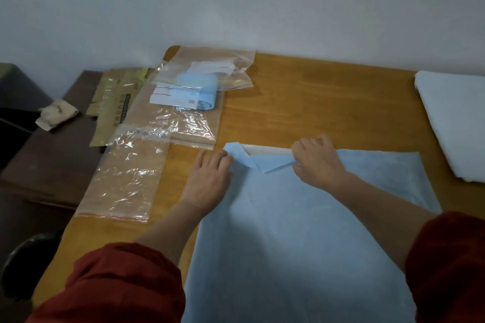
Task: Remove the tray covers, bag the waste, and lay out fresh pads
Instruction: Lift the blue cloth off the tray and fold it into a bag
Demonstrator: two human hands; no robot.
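Observation:
A large light blue pad lies spread over a white tray, whose rim shows at the pad's far edge. The pad's far left corner is folded back. My left hand rests flat with fingertips touching that folded corner. My right hand pinches the folded edge of the pad near its far side. Clear zip bags lie to the left; one holds folded blue pads and white papers.
The wooden table stands against a pale wall. A white folded sheet or tray lies at the right edge. A lower dark table at left carries a crumpled cloth and an olive packet.

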